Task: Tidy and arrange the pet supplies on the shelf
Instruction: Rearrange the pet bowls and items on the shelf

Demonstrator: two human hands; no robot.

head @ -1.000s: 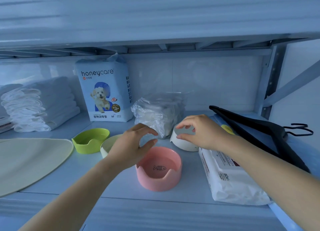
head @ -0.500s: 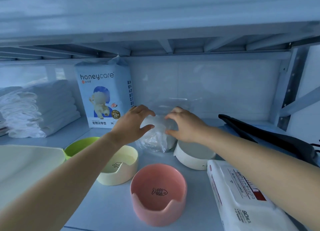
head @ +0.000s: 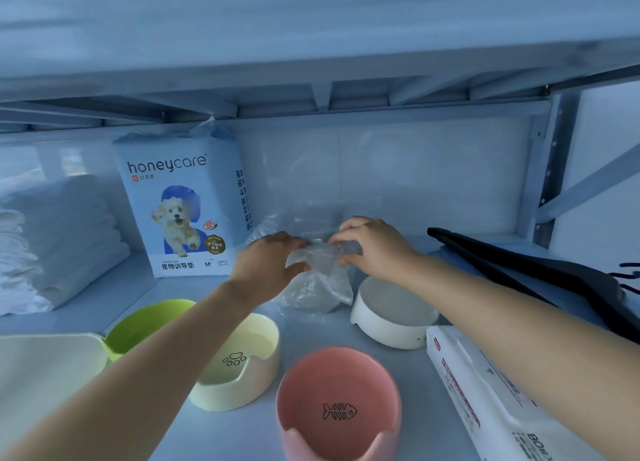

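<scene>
Hands first: the left hand (head: 268,263) and the right hand (head: 375,246) both reached to the back of the shelf (head: 301,336) and pinched the crumpled top of a clear plastic bag (head: 313,284), fingers curled over it from either side and thumbs tucked beneath, the two hands close together but not touching. The bag sat on the shelf surface near the rear wall, just right of an upright honeycare puppy pad pack (head: 180,197) printed with a small dog, and just beside a white pet bowl (head: 391,318) on its right; what it held could not be told through the wrinkled film. Nearer the camera stood three more bowls: a green bowl (head: 145,322) on the left, partly hidden by the left forearm, a cream bowl (head: 239,363) with a paw print in its base touching or nearly touching it, and a pink bowl (head: 337,401) with a fishbone drawn inside, at the front between the two arms. A pale cream mat (head: 41,374) lay at the front left corner, against the green bowl's edge. A stack of folded white pads (head: 52,239) rested at the far left, beside the pad pack. On the right, under the right forearm, lay a white wipes pack (head: 485,395), and behind it a black hanger (head: 554,277) stretched toward the shelf's right post.
</scene>
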